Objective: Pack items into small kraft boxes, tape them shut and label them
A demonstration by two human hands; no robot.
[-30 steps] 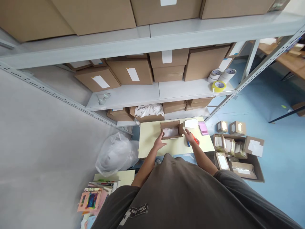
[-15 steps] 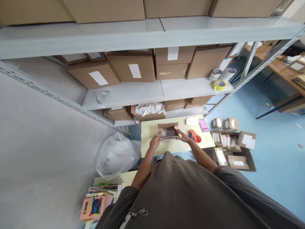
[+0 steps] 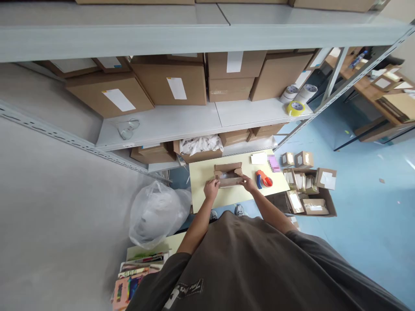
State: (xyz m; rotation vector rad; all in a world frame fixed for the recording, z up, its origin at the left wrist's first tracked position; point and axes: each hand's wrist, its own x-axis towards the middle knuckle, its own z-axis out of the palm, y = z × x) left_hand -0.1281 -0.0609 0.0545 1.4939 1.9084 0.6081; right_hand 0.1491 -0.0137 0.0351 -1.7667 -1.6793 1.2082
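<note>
A small cardboard box [image 3: 229, 181] lies on the pale yellow table [image 3: 202, 201] with its top flaps up. Something whitish shows inside it, too small to make out. My left hand [image 3: 212, 189] grips the box's near left corner, fingers closed on the cardboard. At the near right corner my right hand [image 3: 248, 183] holds the side and flap between thumb and fingers. Right of that hand rests an orange and blue tape dispenser [image 3: 263, 179]. White paper [image 3: 258, 158] and a pinkish-purple item [image 3: 273, 163], partly blurred, lie behind it.
Grey shelving [image 3: 181, 119] with large cartons stands beyond the table. Glasses [image 3: 129, 128] and tape rolls [image 3: 295, 108] sit on its middle shelf. A clear plastic bag [image 3: 158, 214] bulges at the left. On the floor at right is a carton [image 3: 331, 203] of packed boxes.
The near flap of the box has come up, and its side flaps lean inward. Both hands stay at its near corners. The view has tilted down slightly.
</note>
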